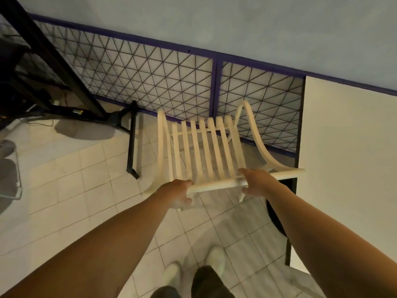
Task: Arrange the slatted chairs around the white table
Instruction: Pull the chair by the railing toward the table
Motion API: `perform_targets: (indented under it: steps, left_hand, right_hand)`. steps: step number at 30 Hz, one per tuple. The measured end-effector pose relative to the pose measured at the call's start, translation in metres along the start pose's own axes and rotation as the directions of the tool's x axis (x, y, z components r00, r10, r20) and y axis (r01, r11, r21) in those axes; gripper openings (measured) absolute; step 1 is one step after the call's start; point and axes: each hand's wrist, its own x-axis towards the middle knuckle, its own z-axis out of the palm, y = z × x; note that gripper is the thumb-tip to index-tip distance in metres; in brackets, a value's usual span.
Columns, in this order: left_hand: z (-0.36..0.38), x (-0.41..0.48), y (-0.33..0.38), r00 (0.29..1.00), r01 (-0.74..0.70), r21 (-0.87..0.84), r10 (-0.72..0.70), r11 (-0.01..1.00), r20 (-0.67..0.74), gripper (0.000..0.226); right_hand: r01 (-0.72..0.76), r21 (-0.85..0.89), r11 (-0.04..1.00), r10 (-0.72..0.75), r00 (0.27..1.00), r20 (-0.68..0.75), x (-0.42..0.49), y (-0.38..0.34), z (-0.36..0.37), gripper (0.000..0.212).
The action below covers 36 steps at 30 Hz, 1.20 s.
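A cream slatted chair (206, 151) stands on the tiled floor in front of me, its back rail toward me and its seat slats running away toward the wall. My left hand (179, 193) grips the left part of the top rail. My right hand (256, 182) grips the same rail further right. The white table (348, 168) fills the right side of the view, and the chair's right armrest reaches its left edge. The chair's legs are mostly hidden under the seat.
A purple-framed wire mesh fence (163, 76) runs along the wall behind the chair. A black metal leg (132, 145) stands left of the chair, with dark furniture (25, 67) at far left. A clear chair (9, 171) shows at the left edge. My shoes (193, 269) are below.
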Motion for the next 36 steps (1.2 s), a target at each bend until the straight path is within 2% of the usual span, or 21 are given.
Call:
perform_targets:
  steps: [5,12,15,18,21,28,36]
  left_hand:
    - [0.008,0.017,0.012,0.996,0.034,-0.006,-0.035,0.999,-0.085,0.051]
    - [0.01,0.024,0.017,0.997,0.06,0.035,-0.059,0.998,-0.054,0.079]
    - [0.012,0.025,0.016,0.995,0.063,0.055,-0.059,0.997,-0.077,0.084]
    - [0.015,0.024,0.015,0.993,0.065,0.033,-0.061,0.997,-0.103,0.084]
    - [0.016,0.022,0.011,0.992,0.054,0.026,-0.051,0.998,-0.114,0.084]
    - [0.005,0.006,-0.018,0.996,0.017,0.076,-0.01,0.997,-0.089,0.078]
    - [-0.013,-0.002,-0.066,0.991,-0.116,0.14,0.125,0.983,-0.056,0.076]
  right_hand:
    - [-0.002,0.001,1.0,0.002,0.994,0.106,0.022,0.029,-0.01,0.066]
    - [0.028,-0.148,0.989,-0.004,0.987,0.162,0.032,0.05,-0.01,0.065]
    - [0.079,-0.222,0.972,-0.042,0.985,0.166,0.033,0.046,-0.006,0.064]
    - [0.058,-0.254,0.965,-0.023,0.99,0.137,0.031,0.046,-0.003,0.056]
    - [0.038,-0.247,0.968,-0.016,0.995,0.094,0.026,0.045,0.002,0.056]
    - [0.036,-0.203,0.978,-0.015,0.995,0.101,0.009,0.01,0.012,0.058]
    - [-0.078,-0.07,0.994,0.082,0.995,0.061,-0.008,-0.042,0.033,0.06]
